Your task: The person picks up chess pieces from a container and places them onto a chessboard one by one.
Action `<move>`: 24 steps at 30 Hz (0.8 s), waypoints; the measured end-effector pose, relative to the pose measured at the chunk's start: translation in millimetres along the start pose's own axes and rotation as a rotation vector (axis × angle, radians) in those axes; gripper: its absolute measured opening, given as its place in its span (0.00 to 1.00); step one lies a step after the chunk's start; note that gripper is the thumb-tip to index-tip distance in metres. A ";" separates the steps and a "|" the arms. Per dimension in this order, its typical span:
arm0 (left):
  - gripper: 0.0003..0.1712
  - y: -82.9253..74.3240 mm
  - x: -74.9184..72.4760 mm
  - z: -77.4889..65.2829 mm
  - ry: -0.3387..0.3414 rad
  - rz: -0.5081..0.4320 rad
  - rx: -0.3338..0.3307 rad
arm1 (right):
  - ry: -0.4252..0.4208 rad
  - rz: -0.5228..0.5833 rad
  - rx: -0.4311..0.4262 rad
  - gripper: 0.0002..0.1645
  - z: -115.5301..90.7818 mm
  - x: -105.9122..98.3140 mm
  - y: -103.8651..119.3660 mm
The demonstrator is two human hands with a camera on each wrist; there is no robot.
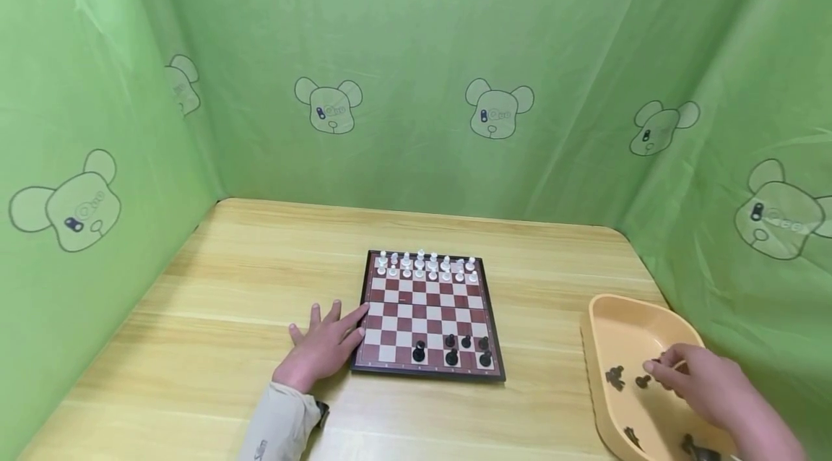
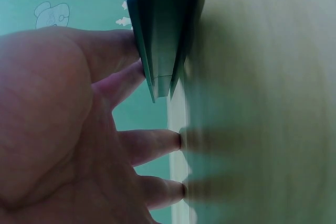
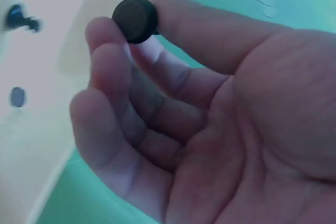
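A magnetic-style chessboard (image 1: 416, 315) lies on the table with two rows of white chess pieces (image 1: 420, 266) along its far side. Several black chess pieces (image 1: 451, 358) stand on its near right part. With fingers spread, my left hand (image 1: 321, 345) rests at the board's left edge; in the left wrist view its fingers touch the dark board side (image 2: 160, 35) and the tabletop. Over the orange tray (image 1: 599, 381), my right hand (image 1: 708, 381) pinches a black chess piece (image 3: 135, 20) between thumb and fingertips, its round base facing the right wrist camera.
Loose black chess pieces (image 1: 614, 377) lie inside the tray at the table's right. Green curtains (image 1: 416, 157) printed with bear faces enclose the wooden table (image 1: 260, 244) at the back and both sides.
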State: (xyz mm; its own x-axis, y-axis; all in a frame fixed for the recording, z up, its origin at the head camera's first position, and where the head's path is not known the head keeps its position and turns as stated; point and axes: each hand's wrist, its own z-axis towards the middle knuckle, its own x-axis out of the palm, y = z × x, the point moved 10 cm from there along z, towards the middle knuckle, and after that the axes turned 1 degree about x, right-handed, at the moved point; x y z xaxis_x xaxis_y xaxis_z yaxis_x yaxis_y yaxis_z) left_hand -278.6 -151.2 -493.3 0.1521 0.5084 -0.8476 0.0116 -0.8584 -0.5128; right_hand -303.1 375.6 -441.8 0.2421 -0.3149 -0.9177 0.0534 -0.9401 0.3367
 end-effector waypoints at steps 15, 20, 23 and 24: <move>0.29 1.7 2.0 1.9 0.015 0.001 -0.014 | -0.382 0.207 -0.131 0.12 -40.9 -32.9 107.4; 0.29 1.8 1.6 0.9 0.020 -0.006 -0.021 | -0.368 0.355 -0.137 0.14 -38.8 -20.5 139.6; 0.29 0.3 0.7 0.0 0.019 -0.007 -0.014 | -0.367 0.412 -0.147 0.15 -36.4 -16.3 155.0; 0.29 0.1 0.6 -0.2 0.020 -0.007 -0.014 | -0.374 0.425 -0.151 0.15 -36.1 -15.6 159.9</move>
State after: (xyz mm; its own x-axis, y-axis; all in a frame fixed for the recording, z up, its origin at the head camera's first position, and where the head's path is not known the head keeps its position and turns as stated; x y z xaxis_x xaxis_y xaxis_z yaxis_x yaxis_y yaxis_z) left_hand -278.3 -151.0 -493.8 0.1720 0.5128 -0.8411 0.0264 -0.8560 -0.5164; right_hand -263.4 234.8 -366.1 -0.0846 -0.7109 -0.6982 0.1706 -0.7007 0.6928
